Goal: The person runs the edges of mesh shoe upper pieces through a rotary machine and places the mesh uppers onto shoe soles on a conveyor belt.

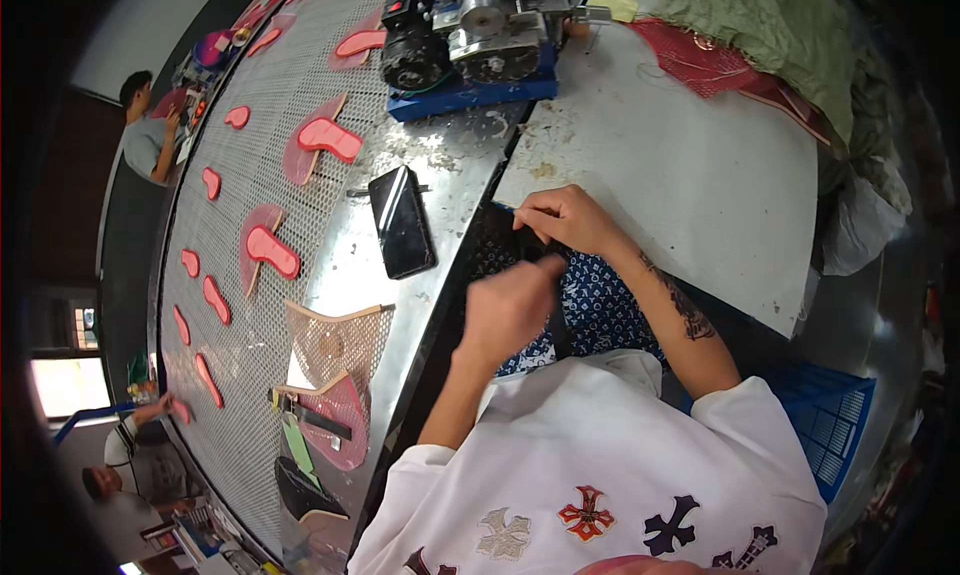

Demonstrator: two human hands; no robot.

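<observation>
My right hand [572, 221] is above my lap at the near edge of the white board [690, 165], thumb and fingers pinched together. Whatever that pinch may hold is too small and dark to make out. Closer to my body, my left hand [512, 310] is smeared by motion, so its grip is unclear. Below both hands lies blue-and-white patterned cloth [600, 300] over my lap. A black phone [403, 222] rests on the metal ledge left of my hands.
A mesh conveyor [225, 245] carries red sole-shaped pieces [272, 252], some on pink mesh uppers. A blue-based machine [475, 50] stands ahead. Mesh pieces [335, 415] lie at left, green cloth [770, 45] far right, a blue crate [825, 415] at right. Two people work beyond the conveyor.
</observation>
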